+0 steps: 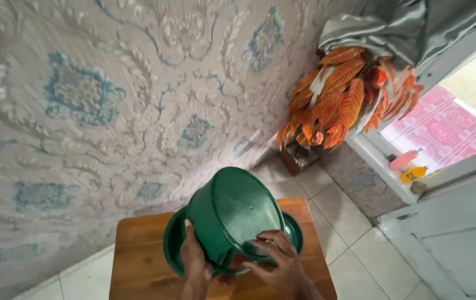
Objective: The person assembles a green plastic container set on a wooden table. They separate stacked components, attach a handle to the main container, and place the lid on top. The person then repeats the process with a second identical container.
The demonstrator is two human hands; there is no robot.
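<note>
My left hand (194, 256) and right hand (276, 264) are bare: no gloves, rings, watch or sleeves over my wrists.

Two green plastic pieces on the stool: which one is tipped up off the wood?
The deep green plastic pot, tilted with its flat base facing the camera, both hands on its rim. The shallow green plastic saucer lies flat on the wooden stool beneath it.

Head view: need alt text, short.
Two bare hands, left hand and right hand, hold a dark green plastic pot tilted on its side over a matching green saucer on a small wooden table. Behind are patterned wallpaper and an orange-leaved plant by a window sill.
</note>
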